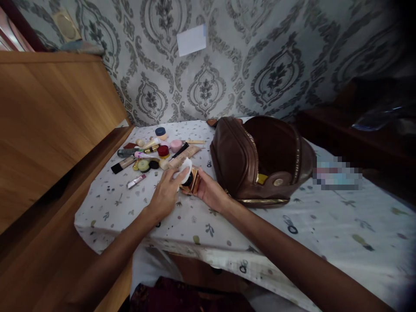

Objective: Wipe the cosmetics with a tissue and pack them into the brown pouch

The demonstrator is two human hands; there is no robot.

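Note:
My right hand (211,191) is closed round a squarish amber-gold bottle (195,181) with a black cap, possibly perfume. My left hand (165,190) pinches a white wipe (186,168) and presses it against the cap end of the bottle. Both hands are just above the table's near part. Beyond my left hand lies a loose group of cosmetics: a beige tube (190,151), a red-lidded jar (163,151), a pink jar (176,145), a blue-lidded jar (160,132) and a foundation bottle (122,164). A small lip gloss tube (136,181) lies nearer me.
An unzipped brown leather bag (234,160) stands right of my hands, with something yellow (261,178) inside. A patterned white cloth (208,234) covers the table. A wooden cabinet (58,104) borders the left side. The papered wall (208,86) is behind. A blurred-out item (338,173) lies at right.

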